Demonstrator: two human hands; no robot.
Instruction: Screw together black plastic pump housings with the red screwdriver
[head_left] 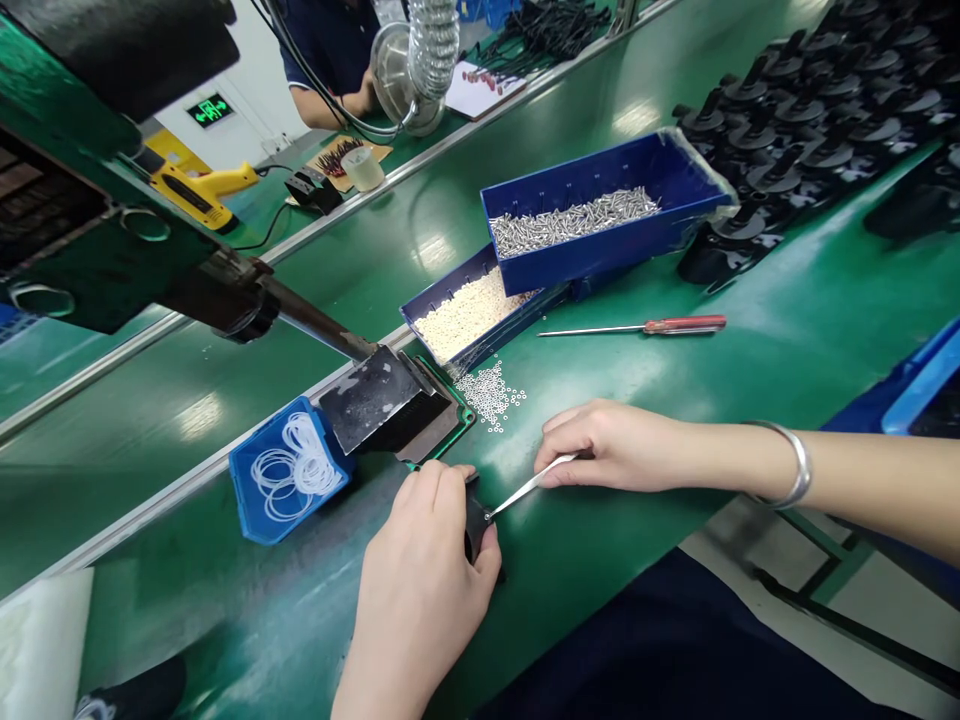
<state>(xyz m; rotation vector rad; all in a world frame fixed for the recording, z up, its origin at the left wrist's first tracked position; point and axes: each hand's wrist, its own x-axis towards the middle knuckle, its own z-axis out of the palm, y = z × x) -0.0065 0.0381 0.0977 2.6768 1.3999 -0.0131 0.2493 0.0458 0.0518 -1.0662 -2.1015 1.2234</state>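
Left hand (424,565) grips a black, mostly hidden part (475,518); right hand (619,447) pinches slim, silvery tweezers (527,488).

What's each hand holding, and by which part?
The right hand holds silver tweezers well behind their tips; the left hand grips a black part by opposite sides, mostly hidden.

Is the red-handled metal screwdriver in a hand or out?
Out: the screwdriver lies on the green tabletop; the right hand holds a slim silver pointed tool, the left hand a black part.
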